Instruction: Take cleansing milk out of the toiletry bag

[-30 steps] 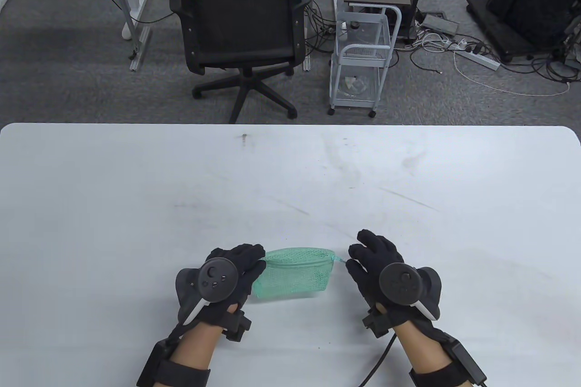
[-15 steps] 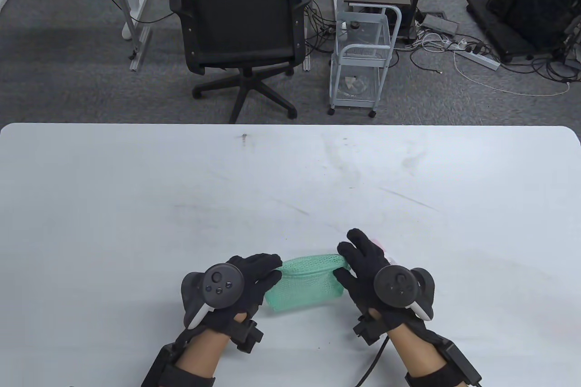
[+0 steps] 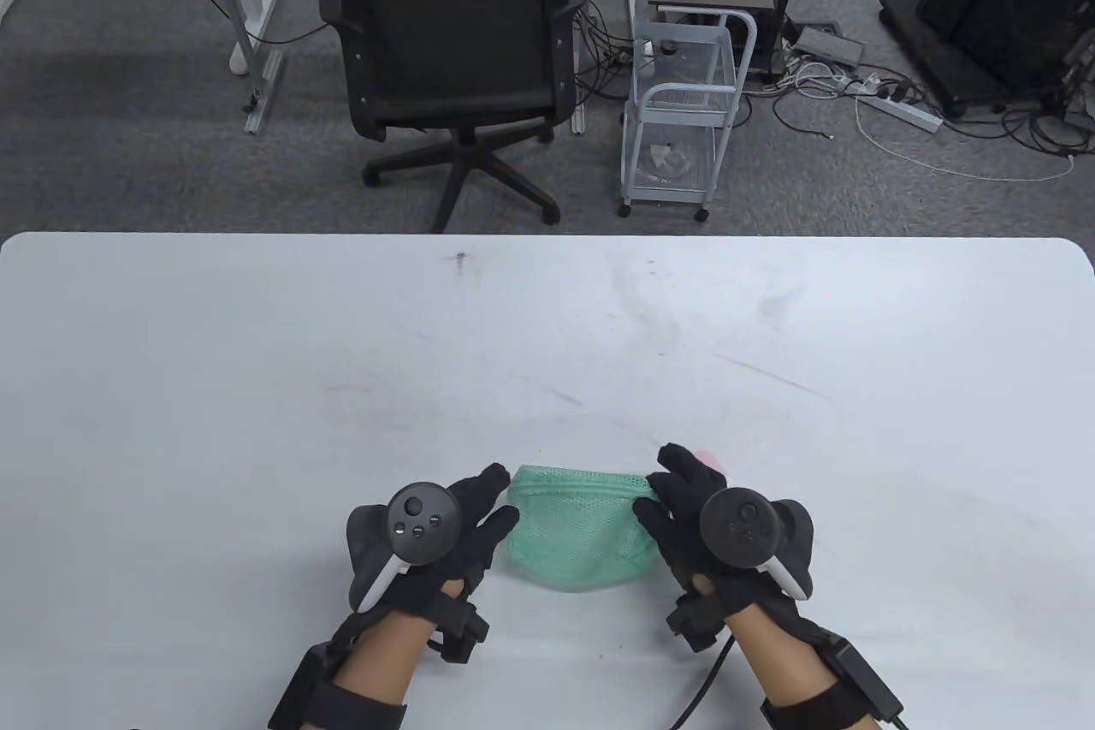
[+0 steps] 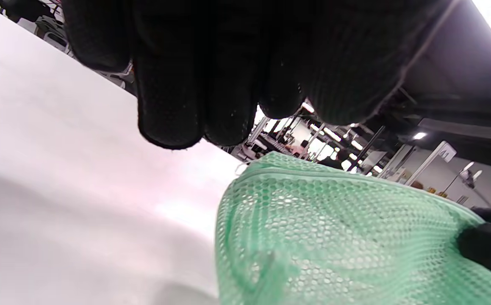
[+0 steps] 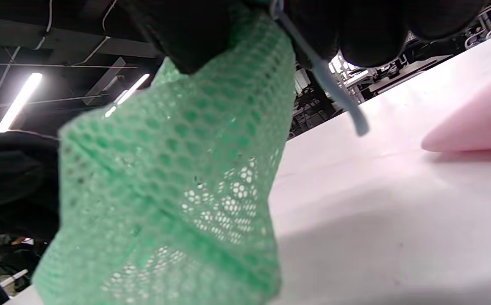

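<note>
A green mesh toiletry bag (image 3: pixel 582 529) stands near the table's front edge between my hands. My right hand (image 3: pixel 654 499) pinches its upper right corner; in the right wrist view the bag (image 5: pixel 173 182) hangs from my fingers (image 5: pixel 203 34), and its grey zipper pull (image 5: pixel 338 97) dangles. My left hand (image 3: pixel 500 499) is open beside the bag's left end; in the left wrist view its fingers (image 4: pixel 186 106) hover apart from the mesh (image 4: pixel 334 237). A pink cleansing milk tube (image 3: pixel 710 460) lies on the table behind my right hand and also shows in the right wrist view (image 5: pixel 474 123).
The white table (image 3: pixel 547 336) stretches away beyond the bag. Past its far edge stand a black office chair (image 3: pixel 453 54) and a small white cart (image 3: pixel 684 114) on the floor.
My right hand moved left and took hold of the bag's right corner. The bag shifted right and stands more upright. My left hand let go of its left end.
</note>
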The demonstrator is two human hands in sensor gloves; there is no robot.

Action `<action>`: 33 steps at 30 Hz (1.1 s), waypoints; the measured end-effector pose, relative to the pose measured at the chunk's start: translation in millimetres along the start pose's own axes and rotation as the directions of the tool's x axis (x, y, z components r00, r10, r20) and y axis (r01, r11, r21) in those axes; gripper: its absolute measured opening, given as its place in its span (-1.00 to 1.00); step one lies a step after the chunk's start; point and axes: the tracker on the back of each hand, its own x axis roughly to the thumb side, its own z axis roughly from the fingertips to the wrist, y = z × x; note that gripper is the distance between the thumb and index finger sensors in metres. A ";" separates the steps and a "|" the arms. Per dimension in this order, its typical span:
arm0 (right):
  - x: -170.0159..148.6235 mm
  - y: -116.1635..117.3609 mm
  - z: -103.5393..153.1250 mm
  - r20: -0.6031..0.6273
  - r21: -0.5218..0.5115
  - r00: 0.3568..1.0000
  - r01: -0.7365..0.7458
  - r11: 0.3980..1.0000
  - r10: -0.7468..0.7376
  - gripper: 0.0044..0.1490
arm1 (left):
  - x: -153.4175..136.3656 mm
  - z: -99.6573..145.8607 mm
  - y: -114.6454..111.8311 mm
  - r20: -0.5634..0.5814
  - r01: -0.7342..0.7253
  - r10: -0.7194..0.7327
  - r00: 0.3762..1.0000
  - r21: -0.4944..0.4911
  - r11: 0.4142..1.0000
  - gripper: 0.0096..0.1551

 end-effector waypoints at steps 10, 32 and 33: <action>4.5 15.4 -9.9 -0.011 0.015 0.993 -0.120 0.993 0.120 -0.35 | 1.6 -5.0 -13.1 0.001 0.041 -0.041 0.999 -0.107 0.993 -0.39; 8.3 -8.3 3.3 0.041 -0.099 0.979 -0.194 0.976 0.199 -0.30 | 15.4 10.1 8.8 0.063 0.158 -0.163 0.985 0.082 0.984 -0.41; 9.6 -10.6 4.6 0.049 -0.113 0.976 -0.208 0.972 0.214 -0.30 | 16.4 12.1 12.0 0.067 0.165 -0.172 0.983 0.103 0.981 -0.41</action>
